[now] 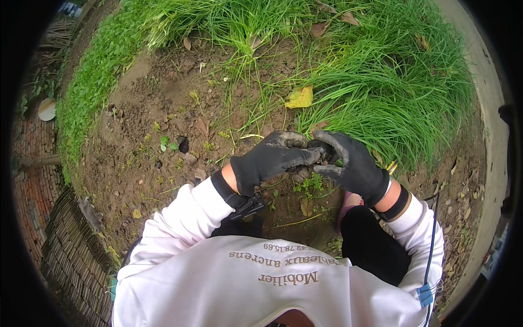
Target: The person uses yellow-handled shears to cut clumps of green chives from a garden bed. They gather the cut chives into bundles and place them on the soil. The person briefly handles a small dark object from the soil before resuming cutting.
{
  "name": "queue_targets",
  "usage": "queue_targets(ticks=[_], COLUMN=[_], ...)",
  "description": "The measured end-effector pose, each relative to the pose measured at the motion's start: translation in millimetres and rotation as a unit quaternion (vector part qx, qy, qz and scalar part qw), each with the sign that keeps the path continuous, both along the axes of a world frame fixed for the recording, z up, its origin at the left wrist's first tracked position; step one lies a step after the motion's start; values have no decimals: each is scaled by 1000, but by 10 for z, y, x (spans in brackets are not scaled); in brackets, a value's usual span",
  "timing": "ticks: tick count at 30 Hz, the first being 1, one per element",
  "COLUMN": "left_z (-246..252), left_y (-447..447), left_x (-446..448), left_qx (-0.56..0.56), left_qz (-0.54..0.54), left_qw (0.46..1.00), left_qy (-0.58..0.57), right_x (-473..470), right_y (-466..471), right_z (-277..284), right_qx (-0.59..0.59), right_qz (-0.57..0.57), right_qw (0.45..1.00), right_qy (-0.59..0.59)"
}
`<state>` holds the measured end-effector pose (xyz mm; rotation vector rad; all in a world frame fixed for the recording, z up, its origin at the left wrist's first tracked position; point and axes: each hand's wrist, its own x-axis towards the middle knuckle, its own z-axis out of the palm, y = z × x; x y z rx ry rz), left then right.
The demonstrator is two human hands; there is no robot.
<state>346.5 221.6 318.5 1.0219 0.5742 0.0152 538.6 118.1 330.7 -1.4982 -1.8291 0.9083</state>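
Note:
My left hand (273,158), in a soiled black work glove, comes in from the left with its fingers bent. Its fingertips meet my right hand (352,165), gloved the same way, in front of my body. The right thumb and a finger curve around a small dark space where both hands touch. Something dark and soil-like shows at the fingertips, but the gloves hide most of it and I cannot tell what it is. Just beyond the hands grow long, thin grass-like green leaves (367,106), some leaning down close to the right hand.
Loose brown soil (135,122) spreads ahead and left, with tiny seedlings and a small dark hole (183,144). A yellow leaf (299,97) lies by the grass-like clump. Low leafy plants (94,77) border the left. A concrete edge (492,122) runs along the right, stacked tiles (77,245) lower left.

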Motion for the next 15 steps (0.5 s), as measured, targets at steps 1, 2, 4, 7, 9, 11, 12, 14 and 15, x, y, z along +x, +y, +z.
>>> queue_targets(ticks=[1,2,4,7,9,11,12,14,15], left_z=[62,92,70,-19,-52,-42,-25,8,18], left_y=[-23,-40,-57,-71,-73,-80,-88,-102,-108], left_x=[-55,-108,-184,-261,-265,-269,-274,-267,-258], left_qx=[17,34,63,448,165,122,219,398,414], left_qz=[14,27,34,-74,41,84,83,69,54], left_qw=[1000,999,997,891,984,988,972,915,909], left_qy=[14,12,27,26,48,46,20,-6,-6], right_x=[-23,-42,-53,-17,-9,-9,-19,-55,-82], right_y=[20,30,32,31,60,82,91,79,64], right_z=[14,13,-16,-85,-125,-122,-112,-76,-60], right_qx=[8,22,-185,-285,-266,-283,-302,-298,-294], right_qz=[4,6,-42,-43,-16,-13,-29,-28,-23], right_qw=[1000,999,937,892,915,884,869,861,853], right_qy=[19,33,293,348,303,372,392,411,431])
